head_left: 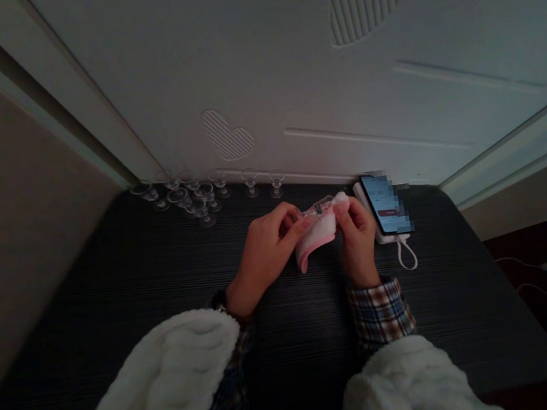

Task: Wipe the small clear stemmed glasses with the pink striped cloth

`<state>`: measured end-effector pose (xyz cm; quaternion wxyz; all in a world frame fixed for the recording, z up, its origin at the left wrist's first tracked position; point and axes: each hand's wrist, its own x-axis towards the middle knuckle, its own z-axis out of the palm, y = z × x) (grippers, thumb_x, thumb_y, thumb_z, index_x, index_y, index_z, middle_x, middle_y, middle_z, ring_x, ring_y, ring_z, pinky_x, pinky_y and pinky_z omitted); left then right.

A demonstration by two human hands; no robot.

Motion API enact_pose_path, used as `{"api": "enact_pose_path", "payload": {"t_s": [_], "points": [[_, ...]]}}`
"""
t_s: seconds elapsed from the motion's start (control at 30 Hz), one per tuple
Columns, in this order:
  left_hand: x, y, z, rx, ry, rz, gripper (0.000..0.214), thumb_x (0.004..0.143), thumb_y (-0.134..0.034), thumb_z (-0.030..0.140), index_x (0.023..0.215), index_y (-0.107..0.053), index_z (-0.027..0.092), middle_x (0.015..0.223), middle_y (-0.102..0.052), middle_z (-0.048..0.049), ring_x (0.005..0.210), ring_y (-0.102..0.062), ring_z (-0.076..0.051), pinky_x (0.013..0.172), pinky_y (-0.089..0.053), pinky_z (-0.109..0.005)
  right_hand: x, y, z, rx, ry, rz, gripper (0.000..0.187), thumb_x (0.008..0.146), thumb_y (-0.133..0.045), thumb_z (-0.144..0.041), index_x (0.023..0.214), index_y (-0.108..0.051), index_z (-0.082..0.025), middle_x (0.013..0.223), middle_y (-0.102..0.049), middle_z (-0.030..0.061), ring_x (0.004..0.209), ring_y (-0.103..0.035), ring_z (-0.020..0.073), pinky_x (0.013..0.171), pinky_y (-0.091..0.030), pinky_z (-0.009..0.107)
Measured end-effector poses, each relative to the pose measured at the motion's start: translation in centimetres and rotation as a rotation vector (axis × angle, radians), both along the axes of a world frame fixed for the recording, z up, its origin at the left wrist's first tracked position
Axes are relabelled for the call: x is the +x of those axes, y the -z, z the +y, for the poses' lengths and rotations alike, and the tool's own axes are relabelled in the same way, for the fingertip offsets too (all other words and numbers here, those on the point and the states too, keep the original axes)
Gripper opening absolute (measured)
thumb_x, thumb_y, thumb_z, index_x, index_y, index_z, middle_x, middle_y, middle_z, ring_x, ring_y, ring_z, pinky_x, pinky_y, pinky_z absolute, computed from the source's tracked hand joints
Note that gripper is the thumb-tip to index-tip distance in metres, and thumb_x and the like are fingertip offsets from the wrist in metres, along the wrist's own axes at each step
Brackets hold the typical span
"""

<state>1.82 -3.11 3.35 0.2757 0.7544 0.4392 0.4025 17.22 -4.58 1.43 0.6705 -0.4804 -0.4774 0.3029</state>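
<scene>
Over a dark tabletop (137, 283), both my hands meet on one small clear glass (318, 208) wrapped in a white and pink cloth (318, 234). My left hand (266, 249) is closed, its thumb and fingers pinching the glass from the left. My right hand (357, 237) is closed on the cloth and the glass's right end. The cloth hangs down between the hands, its pink edge lowest. Most of the glass is hidden by cloth and fingers.
Several small clear stemmed glasses (194, 195) stand in a cluster along the table's back edge, below a white panel with heart shapes (228, 133). A lit phone (387, 203) lies on a white power bank with a looped cable (406, 255) just right of my hands.
</scene>
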Motion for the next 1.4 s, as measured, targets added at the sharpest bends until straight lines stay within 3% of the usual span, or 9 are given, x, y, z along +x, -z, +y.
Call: {"api": "enact_pose_path", "payload": {"t_s": [0.33, 0.67, 1.03, 1.4], "points": [[0.28, 0.46, 0.09, -0.041, 0.009, -0.118, 0.036, 0.085, -0.056, 0.039, 0.117, -0.05, 0.022, 0.085, -0.063, -0.0001, 0.068, -0.061, -0.012, 0.063, -0.047, -0.022, -0.04, -0.01, -0.05, -0.037, -0.001, -0.022, 0.027, 0.083, -0.057, -0.046, 0.079, -0.057, -0.019, 0.07, -0.052, -0.0029, 0.059, -0.044, 0.0088, 0.051, -0.036, 0.021], [0.21, 0.45, 0.19, -0.032, 0.025, -0.024, 0.02, 0.085, -0.057, 0.034, 0.1, -0.058, 0.022, 0.08, -0.063, 0.0012, 0.069, -0.06, -0.013, 0.063, -0.045, -0.023, 0.1, 0.1, 0.04, -0.029, 0.007, -0.007, 0.027, 0.082, -0.057, -0.045, 0.078, -0.057, -0.018, 0.069, -0.052, -0.0032, 0.059, -0.044, 0.0083, 0.051, -0.035, 0.02], [0.14, 0.22, 0.03, -0.03, -0.001, -0.001, 0.022, 0.088, -0.051, 0.039, 0.087, -0.058, 0.018, 0.067, -0.061, 0.003, 0.061, -0.057, -0.012, 0.059, -0.039, -0.023, -0.02, -0.01, -0.04, -0.009, -0.017, -0.001, 0.025, 0.083, -0.058, -0.042, 0.077, -0.056, -0.018, 0.068, -0.049, -0.0037, 0.058, -0.042, 0.0079, 0.05, -0.034, 0.02], [0.17, 0.18, 0.0, -0.038, 0.004, -0.029, 0.026, 0.089, -0.05, 0.044, 0.088, -0.057, 0.018, 0.073, -0.063, 0.0012, 0.065, -0.059, -0.012, 0.06, -0.042, -0.022, 0.04, -0.06, 0.0, 0.013, -0.043, -0.008, 0.02, 0.083, -0.06, -0.037, 0.076, -0.057, -0.018, 0.067, -0.049, -0.0044, 0.058, -0.043, 0.0074, 0.051, -0.035, 0.019]]}}
